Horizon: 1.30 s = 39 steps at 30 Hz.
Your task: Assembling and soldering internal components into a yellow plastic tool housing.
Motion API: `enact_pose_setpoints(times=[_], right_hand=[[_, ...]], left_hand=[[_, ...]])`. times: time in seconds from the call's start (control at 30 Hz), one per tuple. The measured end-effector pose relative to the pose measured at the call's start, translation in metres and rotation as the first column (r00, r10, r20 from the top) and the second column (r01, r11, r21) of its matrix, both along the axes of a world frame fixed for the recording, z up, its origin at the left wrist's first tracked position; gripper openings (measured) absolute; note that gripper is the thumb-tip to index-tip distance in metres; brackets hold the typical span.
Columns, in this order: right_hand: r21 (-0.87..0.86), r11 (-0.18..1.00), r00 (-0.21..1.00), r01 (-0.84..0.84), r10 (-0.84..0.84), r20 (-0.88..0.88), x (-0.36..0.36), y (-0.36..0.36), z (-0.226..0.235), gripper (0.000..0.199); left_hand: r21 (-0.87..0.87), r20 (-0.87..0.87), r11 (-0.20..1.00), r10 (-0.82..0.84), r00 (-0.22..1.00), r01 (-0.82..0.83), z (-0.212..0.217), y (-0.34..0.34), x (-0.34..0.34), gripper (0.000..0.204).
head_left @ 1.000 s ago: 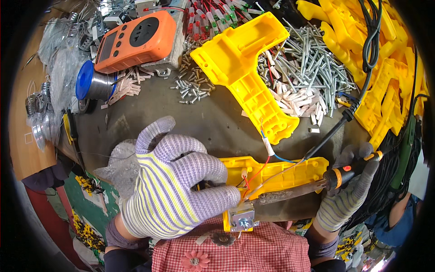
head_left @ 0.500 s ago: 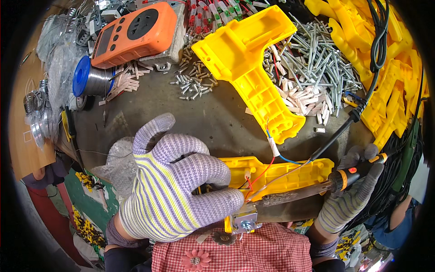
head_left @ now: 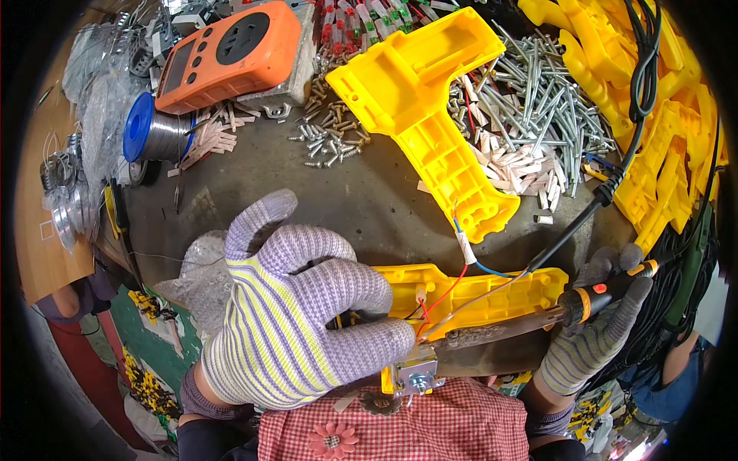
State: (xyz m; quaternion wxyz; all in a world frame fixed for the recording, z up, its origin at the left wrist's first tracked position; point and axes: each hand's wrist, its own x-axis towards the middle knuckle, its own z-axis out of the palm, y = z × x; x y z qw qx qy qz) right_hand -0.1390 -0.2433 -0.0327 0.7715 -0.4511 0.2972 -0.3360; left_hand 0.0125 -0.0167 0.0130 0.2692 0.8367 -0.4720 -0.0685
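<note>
Yellow casing [head_left: 503, 306], left hand [head_left: 300, 326] curled over its end, pinch unclear, right hand [head_left: 592, 342] beside, clasping soldering iron [head_left: 530, 320]

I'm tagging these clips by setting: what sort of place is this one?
Probably an electrical assembly workshop. A gloved right hand holds what looks like a soldering iron; loose screws lie on the worktop, and yellow casings are piled at the right.

The purple-and-yellow striped, knit-gloved left hand [head_left: 296, 323] hid part of the lower yellow plastic shell [head_left: 530, 296]. The bottom edge cut off the red-checked cloth apron [head_left: 461, 430].
</note>
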Motion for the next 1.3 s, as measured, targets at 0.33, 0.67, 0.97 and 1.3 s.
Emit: enact_pose_setpoints(times=[0.33,0.67,0.97,1.3], right_hand=[[-0.139,0.990,0.995,0.013,-0.027,-0.097,0.002,0.003,0.003,0.032],[0.036,0.999,1.000,0.002,-0.003,0.018,-0.006,-0.002,-0.002,0.039],[0.052,0.999,1.000,0.009,-0.009,0.012,-0.002,-0.002,0.003,0.035],[0.070,0.997,0.997,-0.013,0.018,-0.076,0.012,0.006,0.015,0.034]], left_hand=[[0.019,0.115,0.998,-0.058,0.992,0.056,-0.001,0.002,0.003,0.016],[-0.238,-0.131,0.952,0.163,0.978,-0.191,0.006,0.039,0.007,0.046],[-0.099,0.127,0.942,0.332,0.934,-0.322,0.000,0.066,0.008,0.020],[-0.146,0.003,0.981,0.127,0.992,-0.125,0.016,0.027,-0.017,0.021]])
